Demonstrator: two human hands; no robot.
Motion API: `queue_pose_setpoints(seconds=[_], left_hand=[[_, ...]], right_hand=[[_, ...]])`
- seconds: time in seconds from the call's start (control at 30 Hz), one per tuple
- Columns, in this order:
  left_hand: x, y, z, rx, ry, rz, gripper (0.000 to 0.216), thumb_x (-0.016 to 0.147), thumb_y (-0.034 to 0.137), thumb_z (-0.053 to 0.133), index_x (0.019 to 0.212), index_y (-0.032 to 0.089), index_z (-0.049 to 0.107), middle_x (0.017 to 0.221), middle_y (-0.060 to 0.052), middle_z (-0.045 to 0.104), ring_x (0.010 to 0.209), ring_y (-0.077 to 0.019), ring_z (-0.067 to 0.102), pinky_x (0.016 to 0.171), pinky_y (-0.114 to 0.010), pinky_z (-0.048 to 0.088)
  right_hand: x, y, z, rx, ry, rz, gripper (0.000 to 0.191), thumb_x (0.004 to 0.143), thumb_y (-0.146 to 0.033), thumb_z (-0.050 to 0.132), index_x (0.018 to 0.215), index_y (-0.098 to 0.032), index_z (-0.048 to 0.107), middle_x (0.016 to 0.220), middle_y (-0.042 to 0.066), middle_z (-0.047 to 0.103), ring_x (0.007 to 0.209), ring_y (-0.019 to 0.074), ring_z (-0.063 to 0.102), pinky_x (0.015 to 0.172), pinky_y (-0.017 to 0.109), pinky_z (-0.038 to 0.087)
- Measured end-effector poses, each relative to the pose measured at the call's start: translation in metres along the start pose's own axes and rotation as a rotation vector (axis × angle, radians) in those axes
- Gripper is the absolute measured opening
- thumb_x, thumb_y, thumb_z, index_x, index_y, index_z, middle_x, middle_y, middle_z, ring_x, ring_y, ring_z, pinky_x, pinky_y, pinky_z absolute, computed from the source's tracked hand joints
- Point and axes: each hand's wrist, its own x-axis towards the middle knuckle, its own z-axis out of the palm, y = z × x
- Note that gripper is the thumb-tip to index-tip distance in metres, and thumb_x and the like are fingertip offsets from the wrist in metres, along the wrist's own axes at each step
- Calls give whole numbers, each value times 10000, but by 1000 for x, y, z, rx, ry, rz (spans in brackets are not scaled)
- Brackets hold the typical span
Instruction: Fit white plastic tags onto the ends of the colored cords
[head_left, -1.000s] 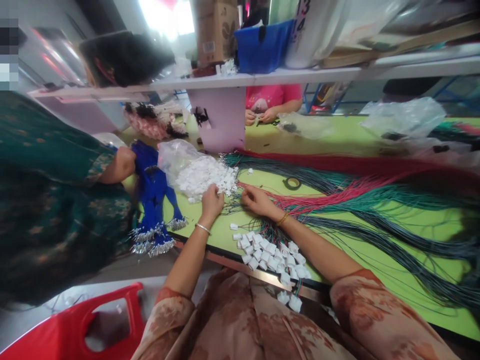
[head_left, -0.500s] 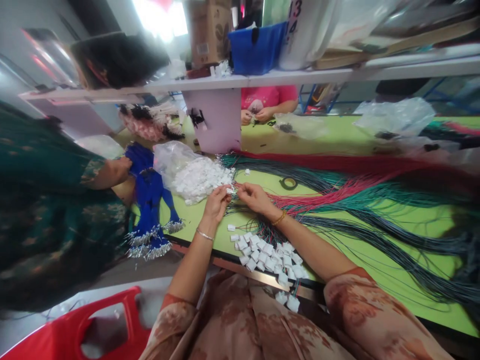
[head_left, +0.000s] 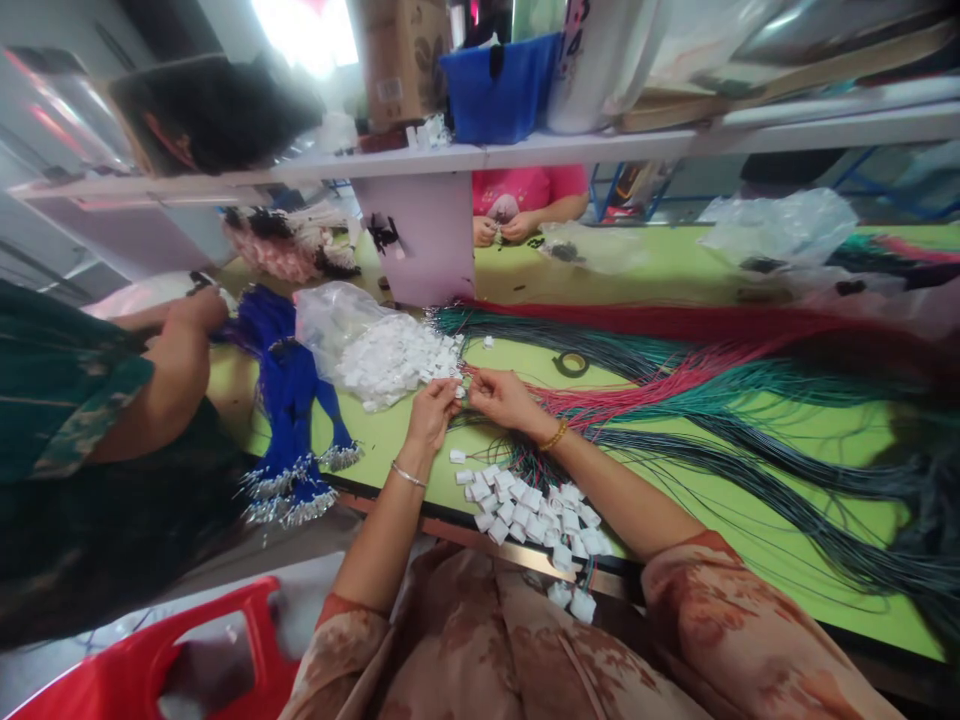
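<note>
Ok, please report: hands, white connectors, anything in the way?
Left hand pinching small white connector. Right hand close by; any wire held, unclear. Loose white connectors heaped beyond left hand. Black tape roll apart from both hands.

A blown-out white glare [head_left: 306, 38] spills from the far left above the shelf [head_left: 540, 153], the near left sinks into shadow, and stretching and blur smear the outer edges.

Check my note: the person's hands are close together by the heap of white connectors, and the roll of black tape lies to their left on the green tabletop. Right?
The side is wrong: the head view shows the roll of black tape to the right of both left hand and right hand. The rest holds.
</note>
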Motion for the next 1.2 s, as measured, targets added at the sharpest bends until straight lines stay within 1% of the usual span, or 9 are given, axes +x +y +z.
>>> queue_pose_setpoints(seconds=[0.13, 0.2, 0.27, 0.37, 0.43, 0.57, 0.77, 1.03, 1.2], left_hand=[[0, -11, 1, 67, 108, 74, 283, 640, 338, 803, 755, 114, 672, 558, 24, 558, 453, -39, 454, 433, -160, 322], [0, -15, 2, 96, 136, 90, 293, 650, 365, 792, 754, 118, 673, 521, 31, 537, 437, -42, 437, 422, -166, 297], [-1, -19, 3, 120, 139, 111, 293, 656, 373, 785, 765, 121, 682, 514, 32, 535, 435, -43, 428, 423, -169, 289], [0, -20, 3, 83, 120, 151, 290, 660, 360, 783, 820, 129, 711, 583, 16, 577, 481, -42, 445, 457, -169, 318], [3, -17, 0, 36, 116, 163, 289, 660, 341, 784, 852, 133, 725, 641, 4, 601, 511, -40, 453, 476, -167, 332], [6, -9, -8, -60, 165, 116, 242, 661, 287, 777, 840, 133, 726, 674, 1, 597, 512, -30, 439, 477, -163, 334], [-1, -5, -3, -114, 6, -6, 267, 655, 242, 768, 887, 119, 720, 724, -16, 615, 549, -48, 477, 515, -178, 375], [-4, -8, 1, -105, 20, 1, 230, 647, 246, 787, 809, 125, 677, 711, -6, 606, 558, -52, 489, 528, -181, 373], [-5, -15, 4, -41, 60, 89, 267, 634, 309, 809, 733, 132, 635, 635, 18, 582, 537, -49, 478, 521, -176, 367]], right_hand=[[-2, -1, 4, -113, 35, -90, 111, 744, -226, 498, 646, -173, 502, 605, -2, 511, 571, 108, 410, 571, 230, 301], [-1, 2, 7, -120, 72, -95, 107, 750, -232, 497, 666, -169, 517, 640, 14, 535, 600, 116, 428, 593, 237, 315], [1, 6, 10, -27, 60, -18, 131, 752, -264, 498, 666, -168, 518, 634, 10, 529, 584, 112, 419, 578, 235, 317], [5, 10, 11, 197, -40, 168, 191, 742, -326, 499, 636, -168, 507, 573, -20, 476, 525, 93, 377, 527, 220, 306], [6, 9, 8, 235, -27, 220, 189, 713, -330, 513, 621, -165, 509, 559, -30, 458, 520, 86, 367, 518, 213, 300], [2, -1, -1, 134, 104, 143, 137, 669, -291, 540, 628, -161, 529, 570, -33, 468, 534, 81, 359, 527, 210, 296], [-1, -6, 4, 125, 44, 85, 119, 691, -270, 520, 651, -162, 551, 573, -28, 474, 539, 90, 363, 526, 215, 301], [-1, 2, 9, 7, 38, 27, 119, 714, -254, 522, 635, -166, 536, 573, -29, 473, 541, 90, 360, 526, 215, 270], [-3, 3, 16, 13, 56, 49, 162, 735, -278, 535, 621, -162, 527, 551, -28, 473, 532, 91, 368, 537, 220, 282]])
